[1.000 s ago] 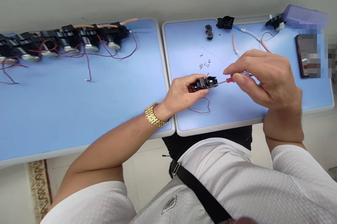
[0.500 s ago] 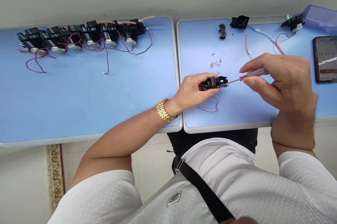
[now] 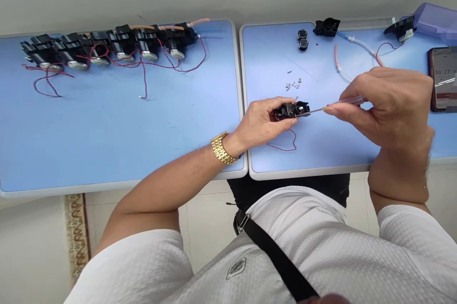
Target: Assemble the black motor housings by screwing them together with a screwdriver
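Observation:
My left hand (image 3: 266,116) grips a small black motor pump (image 3: 288,110) between thumb and fingers, on the right-hand table. A twisted red wire (image 3: 290,148) trails out below it. My right hand (image 3: 389,104) pinches a screwdriver (image 3: 350,101) with a clear handle. Its thin shaft points left, and the tip meets the pump's lower side near a white shaft; whether it sits in a screw is too small to tell. Just beyond the pump lie several small screws (image 3: 293,85).
Several similar black pumps (image 3: 121,44) with red wires line the back of the left table. At the back right are two round roller parts (image 3: 303,40), a black housing (image 3: 326,27) with tubing, another pump (image 3: 402,29), a purple container (image 3: 435,23) and a phone (image 3: 442,80).
The fingers of my right hand have shifted on the screwdriver, now covering its red collar. My left hand and the pump stay in place; the view has tilted very slightly.

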`<state>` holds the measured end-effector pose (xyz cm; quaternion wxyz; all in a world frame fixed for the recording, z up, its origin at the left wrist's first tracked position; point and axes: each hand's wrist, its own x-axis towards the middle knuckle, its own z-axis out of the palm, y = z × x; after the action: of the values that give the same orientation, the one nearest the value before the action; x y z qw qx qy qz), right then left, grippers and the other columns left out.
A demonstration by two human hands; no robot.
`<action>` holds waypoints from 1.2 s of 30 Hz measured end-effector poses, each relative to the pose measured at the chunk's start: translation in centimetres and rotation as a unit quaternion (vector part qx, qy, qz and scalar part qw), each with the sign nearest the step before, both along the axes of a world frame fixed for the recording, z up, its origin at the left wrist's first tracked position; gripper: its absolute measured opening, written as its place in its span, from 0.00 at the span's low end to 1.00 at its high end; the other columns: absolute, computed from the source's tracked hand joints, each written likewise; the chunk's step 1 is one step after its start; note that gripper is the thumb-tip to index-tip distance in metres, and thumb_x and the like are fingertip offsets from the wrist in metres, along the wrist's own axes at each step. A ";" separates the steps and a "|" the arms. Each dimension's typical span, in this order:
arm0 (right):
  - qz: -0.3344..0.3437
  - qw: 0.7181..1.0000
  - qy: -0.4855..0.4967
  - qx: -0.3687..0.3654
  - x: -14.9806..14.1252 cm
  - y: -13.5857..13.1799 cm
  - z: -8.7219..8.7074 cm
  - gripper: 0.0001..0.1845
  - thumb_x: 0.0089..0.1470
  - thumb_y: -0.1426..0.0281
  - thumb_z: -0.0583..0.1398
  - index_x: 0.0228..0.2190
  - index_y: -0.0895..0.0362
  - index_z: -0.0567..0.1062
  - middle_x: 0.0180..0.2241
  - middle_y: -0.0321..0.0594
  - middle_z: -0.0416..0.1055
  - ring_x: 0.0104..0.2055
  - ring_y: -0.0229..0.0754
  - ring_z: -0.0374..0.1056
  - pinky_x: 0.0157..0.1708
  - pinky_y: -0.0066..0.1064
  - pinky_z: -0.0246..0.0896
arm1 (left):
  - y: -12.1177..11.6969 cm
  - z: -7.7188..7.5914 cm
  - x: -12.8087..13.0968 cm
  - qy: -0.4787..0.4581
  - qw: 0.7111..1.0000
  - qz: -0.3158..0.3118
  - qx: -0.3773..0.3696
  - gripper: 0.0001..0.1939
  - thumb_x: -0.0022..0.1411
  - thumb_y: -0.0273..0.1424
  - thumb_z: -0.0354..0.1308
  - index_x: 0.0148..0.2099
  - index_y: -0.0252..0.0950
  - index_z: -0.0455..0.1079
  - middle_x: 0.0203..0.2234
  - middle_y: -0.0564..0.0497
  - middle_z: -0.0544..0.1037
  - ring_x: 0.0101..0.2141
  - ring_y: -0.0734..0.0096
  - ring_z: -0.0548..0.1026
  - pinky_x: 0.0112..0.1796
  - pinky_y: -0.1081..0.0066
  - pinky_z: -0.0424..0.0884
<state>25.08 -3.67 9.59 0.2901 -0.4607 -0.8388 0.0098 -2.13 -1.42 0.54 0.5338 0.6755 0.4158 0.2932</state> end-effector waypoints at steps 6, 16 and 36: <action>0.110 0.989 0.042 -0.086 -0.3 -0.7 1.9 0.09 0.76 0.69 0.60 0.51 0.44 0.79 0.45 0.36 0.87 0.44 0.47 0.84 0.40 0.42 0.74 | -0.1 -0.1 0.0 -0.003 1.000 0.002 -0.002 0.28 0.63 0.43 0.74 0.61 0.34 0.85 0.47 0.45 0.90 0.38 0.67 0.84 0.41 0.70 0.82; 0.029 0.999 0.016 0.041 0.1 -0.2 0.1 0.19 0.72 0.53 0.68 0.32 0.50 0.76 0.25 0.29 0.78 0.24 0.41 0.73 0.25 0.38 0.56 | 0.0 -0.2 0.0 0.001 1.000 0.000 0.008 0.27 0.63 0.42 0.73 0.61 0.34 0.85 0.46 0.45 0.90 0.36 0.69 0.82 0.39 0.71 0.80; 0.012 1.000 -0.008 0.018 0.1 -0.1 0.3 0.22 0.74 0.52 0.65 0.31 0.51 0.75 0.21 0.31 0.72 0.24 0.42 0.73 0.26 0.38 0.57 | 0.0 -0.1 0.0 0.000 1.000 0.001 0.004 0.28 0.63 0.43 0.74 0.61 0.34 0.85 0.47 0.45 0.90 0.38 0.67 0.84 0.41 0.70 0.82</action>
<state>25.21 -3.77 9.84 0.2919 -0.4454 -0.8464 -0.0057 -2.12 -1.46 0.39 0.5310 0.6772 0.4154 0.2948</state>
